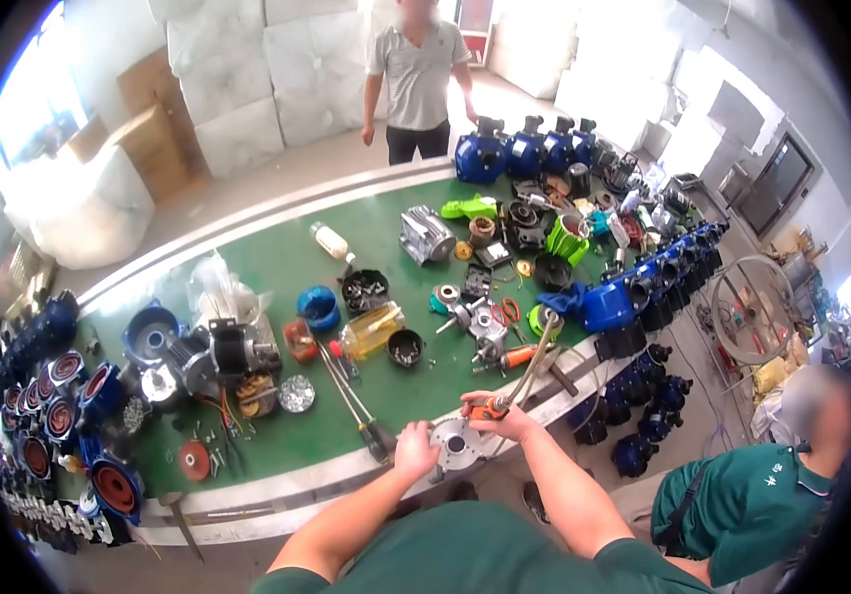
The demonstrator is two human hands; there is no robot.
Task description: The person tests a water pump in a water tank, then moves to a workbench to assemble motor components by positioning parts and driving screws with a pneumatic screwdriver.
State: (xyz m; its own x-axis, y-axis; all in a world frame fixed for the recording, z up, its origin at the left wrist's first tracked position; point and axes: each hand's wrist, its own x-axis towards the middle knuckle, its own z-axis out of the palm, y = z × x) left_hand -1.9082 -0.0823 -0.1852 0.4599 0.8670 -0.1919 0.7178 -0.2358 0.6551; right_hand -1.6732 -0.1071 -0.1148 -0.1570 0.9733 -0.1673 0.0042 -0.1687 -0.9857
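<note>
At the near edge of the bench, my left hand (414, 452) is closed on the rim of a round grey metal flange (458, 457) with a hole in its centre. My right hand (507, 423) is wrapped round an orange hand-held tool (489, 408), just above the flange's right side. A beige hose (534, 368) runs up from the tool. Whether the tool's tip touches the flange I cannot make out. Left of my hands lies a long screwdriver (374, 436) with a dark handle. A second orange tool (521, 356) rests farther back.
Blue pump bodies (611, 305) line the right side, and more parts (108, 485) crowd the left. A black bowl (405, 348), a yellow bottle (374, 330) and motor housings (427, 236) stand mid-bench. One person (420, 79) stands opposite; another in green (742, 505) is at right.
</note>
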